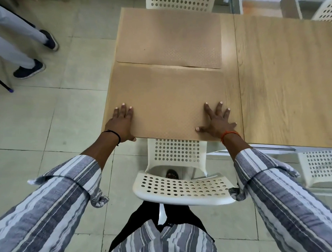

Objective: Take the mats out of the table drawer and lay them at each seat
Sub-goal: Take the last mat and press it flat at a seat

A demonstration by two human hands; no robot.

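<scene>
Two tan textured mats lie on the light wooden table (287, 83). The far mat (169, 37) lies flat by the far seat. The near mat (162, 99) lies flat at the near edge, in front of me. My left hand (122, 122) rests on its near left corner, fingers straight on top and thumb at the front edge. My right hand (217, 122) presses flat on its near right corner with fingers spread. No drawer is in view.
A white perforated chair (180, 186) stands between me and the table. More white chairs stand at the far side (180, 2) and at the right (320, 167). Another person's legs and dark shoes (29, 69) stand on the tiled floor at left.
</scene>
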